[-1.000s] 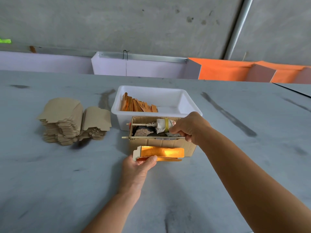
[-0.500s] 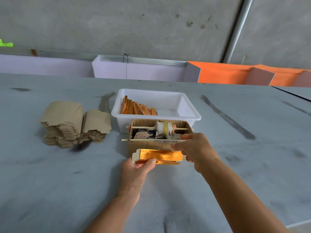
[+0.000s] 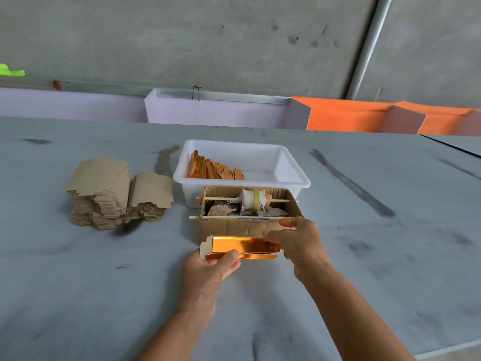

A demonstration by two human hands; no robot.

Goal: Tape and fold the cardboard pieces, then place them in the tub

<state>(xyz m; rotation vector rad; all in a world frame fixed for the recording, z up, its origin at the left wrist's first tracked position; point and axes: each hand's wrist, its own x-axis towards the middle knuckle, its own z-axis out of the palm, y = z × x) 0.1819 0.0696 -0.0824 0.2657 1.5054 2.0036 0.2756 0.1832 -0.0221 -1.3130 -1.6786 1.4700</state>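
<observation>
A gold-faced cardboard piece point(image 3: 240, 247) lies partly folded just in front of a brown tape box. My left hand point(image 3: 212, 267) grips its left end, thumb on top. My right hand point(image 3: 295, 239) pinches its right end, with the fingers lying over the gold face. The brown cardboard box point(image 3: 247, 214) holds a tape roll point(image 3: 253, 199) on a wooden stick. Behind it stands the white tub point(image 3: 294, 178) with several folded orange-gold pieces point(image 3: 213, 169) leaning at its left side. A stack of flat brown cardboard pieces point(image 3: 114, 191) sits to the left.
The grey table point(image 3: 78, 282) stretches wide on all sides, with dark smudges. A purple bin point(image 3: 221, 113) and orange bins point(image 3: 364, 118) line the far edge under a concrete wall. The table's right front edge shows at the lower right.
My right hand left the tape roll in the box and came down to the right end of the gold piece. My left hand kept its hold on the left end.
</observation>
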